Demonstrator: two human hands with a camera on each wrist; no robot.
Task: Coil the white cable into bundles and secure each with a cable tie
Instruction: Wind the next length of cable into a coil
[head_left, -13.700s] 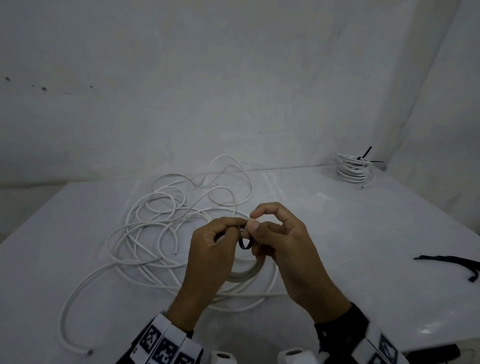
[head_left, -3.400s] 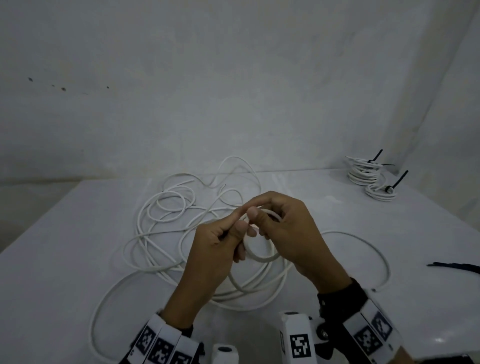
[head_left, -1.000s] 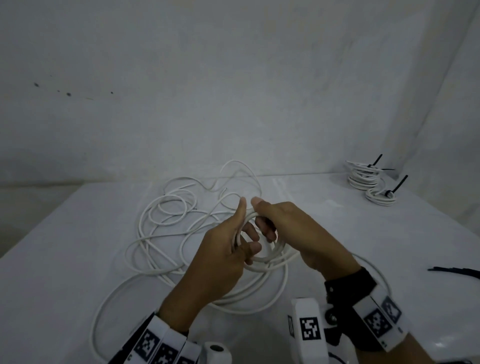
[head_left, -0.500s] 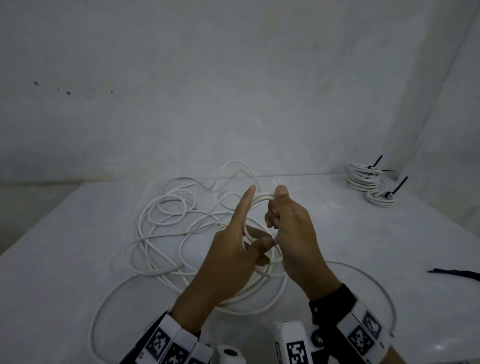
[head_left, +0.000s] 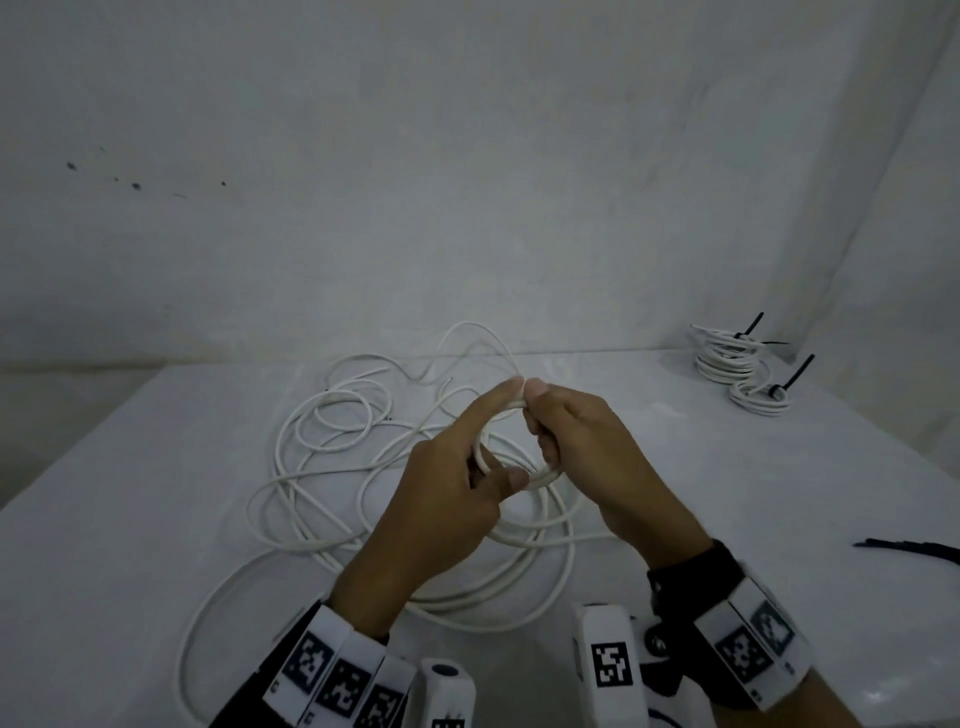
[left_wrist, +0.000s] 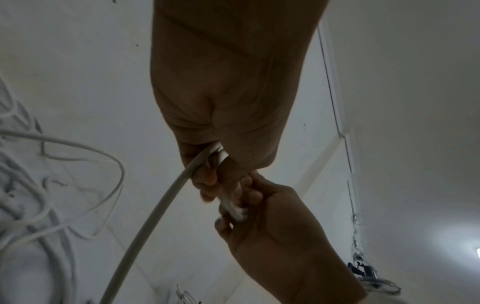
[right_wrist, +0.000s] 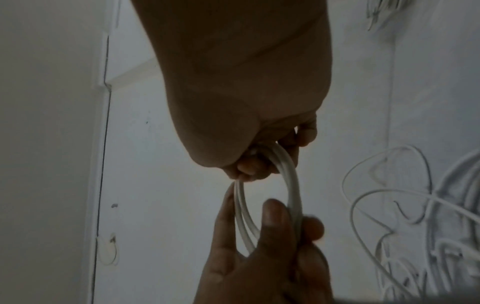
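Note:
A small coil of white cable (head_left: 546, 474) is held upright above the table between both hands. My left hand (head_left: 491, 441) pinches the coil's left side, with the index finger stretched up along it and the thumb on the bottom. My right hand (head_left: 540, 421) grips the right side, fingers curled round the turns, its thumb tip against the left index tip. From the right wrist, the coil (right_wrist: 292, 185) shows a few turns running from my right hand down to my left hand (right_wrist: 259, 257). A strand (left_wrist: 145, 222) trails from the left hand down to the loose cable (head_left: 322, 431).
Two tied bundles (head_left: 727, 358) (head_left: 761, 400) with black tie tails lie at the table's back right corner. Spare black cable ties (head_left: 914, 548) lie at the right edge. The tangled loose cable covers the table's middle and left, below the hands. Walls stand close behind and to the right.
My right thumb has come up to meet the left index fingertip and my fingers have closed on the coil. The loose strand at the right has drawn in under my right hand.

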